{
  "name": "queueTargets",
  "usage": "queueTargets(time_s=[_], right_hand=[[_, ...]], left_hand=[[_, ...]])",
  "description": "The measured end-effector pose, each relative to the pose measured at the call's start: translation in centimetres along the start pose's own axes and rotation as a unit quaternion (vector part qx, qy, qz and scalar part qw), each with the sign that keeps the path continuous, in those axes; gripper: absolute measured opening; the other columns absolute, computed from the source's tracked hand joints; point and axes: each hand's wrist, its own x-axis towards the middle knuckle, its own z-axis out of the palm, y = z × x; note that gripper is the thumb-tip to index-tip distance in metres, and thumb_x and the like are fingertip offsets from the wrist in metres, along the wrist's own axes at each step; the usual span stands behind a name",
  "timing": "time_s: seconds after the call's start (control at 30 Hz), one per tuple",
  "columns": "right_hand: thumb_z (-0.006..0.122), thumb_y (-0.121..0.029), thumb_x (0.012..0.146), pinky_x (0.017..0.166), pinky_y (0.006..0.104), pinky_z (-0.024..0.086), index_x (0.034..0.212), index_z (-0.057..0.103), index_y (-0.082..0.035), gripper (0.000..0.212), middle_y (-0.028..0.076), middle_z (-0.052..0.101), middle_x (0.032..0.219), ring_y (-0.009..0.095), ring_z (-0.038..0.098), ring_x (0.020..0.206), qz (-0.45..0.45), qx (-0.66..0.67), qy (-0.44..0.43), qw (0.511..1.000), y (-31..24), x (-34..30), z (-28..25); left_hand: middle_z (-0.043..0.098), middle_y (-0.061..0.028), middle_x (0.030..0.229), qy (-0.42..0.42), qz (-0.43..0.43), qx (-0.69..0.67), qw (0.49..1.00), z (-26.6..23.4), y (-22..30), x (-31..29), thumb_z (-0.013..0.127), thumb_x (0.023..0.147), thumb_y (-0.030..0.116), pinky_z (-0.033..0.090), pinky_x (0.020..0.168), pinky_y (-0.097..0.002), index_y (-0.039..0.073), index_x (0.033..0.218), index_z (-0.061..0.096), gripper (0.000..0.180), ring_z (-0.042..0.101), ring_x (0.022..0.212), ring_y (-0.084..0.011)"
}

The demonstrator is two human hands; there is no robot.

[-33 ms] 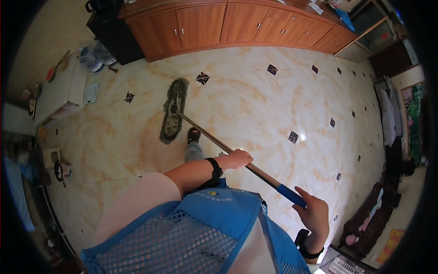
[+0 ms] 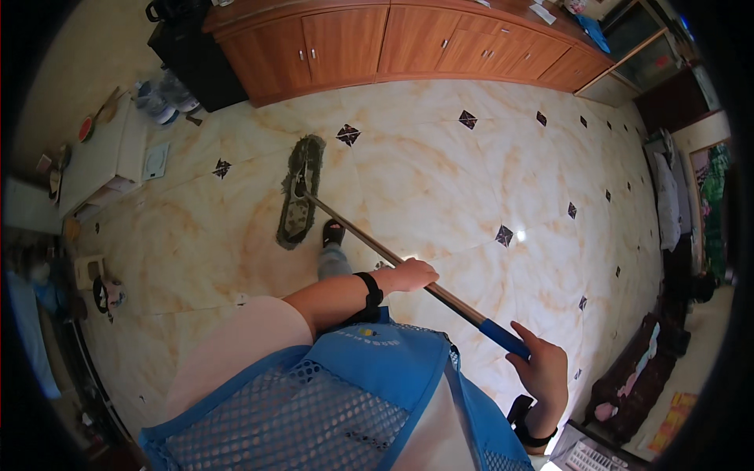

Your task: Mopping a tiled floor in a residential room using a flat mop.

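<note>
A flat dust mop with a shaggy grey-green head (image 2: 300,192) lies on the tiled floor, ahead and a little left of me. Its metal handle (image 2: 353,228) slants from the head toward my lower right and ends in a blue grip (image 2: 504,337). My left hand (image 2: 414,275) is closed around the middle of the handle. At the top end, my right hand (image 2: 543,365) holds the blue grip against its palm, with thumb and forefinger stretched along it. My sandalled foot (image 2: 334,233) stands just right of the mop head.
Wooden cabinets (image 2: 345,43) line the far side, beside a black cabinet (image 2: 200,67). Large water bottles (image 2: 157,102) and a white cabinet (image 2: 102,157) stand at left, a small stool (image 2: 90,271) nearer. A dark wooden seat (image 2: 632,381) is at lower right.
</note>
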Motion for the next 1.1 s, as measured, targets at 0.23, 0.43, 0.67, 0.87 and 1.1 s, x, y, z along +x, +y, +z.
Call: queueTargets(time_s=[0.23,0.43,0.67,0.87,1.1], right_hand=[[0.069,-0.016,0.070,0.057,0.0362,0.047,0.114,0.056,-0.015,0.046,0.013,0.063,0.070,0.029,0.061,0.063,0.018,0.067,-0.032,0.997,2.1,1.2,2.0],[0.064,-0.007,0.077,0.058,0.0289,0.048,0.123,0.049,-0.013,0.048,0.009,0.063,0.072,0.017,0.061,0.062,0.092,0.191,-0.238,0.948,2.1,3.4,2.0],[0.057,0.008,0.075,0.048,0.0208,0.041,0.140,0.025,-0.012,0.075,0.010,0.059,0.100,0.010,0.049,0.055,0.135,0.561,-0.435,0.691,4.4,6.1,6.3],[0.055,0.013,0.072,0.041,0.0223,0.041,0.141,0.023,-0.013,0.080,0.009,0.057,0.091,0.010,0.048,0.051,0.150,0.542,-0.447,0.696,0.4,10.1,4.8],[0.053,0.010,0.072,0.041,0.0229,0.041,0.141,0.025,-0.015,0.078,0.007,0.056,0.088,0.010,0.047,0.048,0.155,0.537,-0.453,0.695,-3.2,15.9,3.3]], left_hand=[[0.064,-0.0127,0.078,-0.108,-0.157,-0.166,0.968,-1.9,0.7,0.3,0.040,0.087,0.051,0.045,0.075,-0.0394,0.006,0.078,0.063,0.051,0.059,0.077,-0.0294],[0.063,-0.0106,0.079,-0.162,-0.113,-0.163,0.967,0.0,-1.9,0.3,0.030,0.091,0.041,0.043,0.076,-0.0398,0.007,0.076,0.059,0.048,0.058,0.079,-0.0313],[0.064,-0.0152,0.082,-0.241,-0.094,-0.185,0.948,-0.9,-4.2,-0.3,0.035,0.090,0.043,0.041,0.075,-0.0431,0.004,0.078,0.065,0.051,0.058,0.080,-0.0324],[0.063,-0.0160,0.078,-0.181,-0.127,-0.186,0.957,-2.5,-7.1,-1.8,0.040,0.088,0.042,0.044,0.071,-0.0429,0.006,0.076,0.065,0.046,0.059,0.076,-0.0328],[0.062,-0.0157,0.073,-0.098,-0.173,-0.136,0.971,-6.7,-10.8,-2.1,0.043,0.086,0.029,0.045,0.066,-0.0453,0.004,0.075,0.062,0.034,0.059,0.070,-0.0363]])
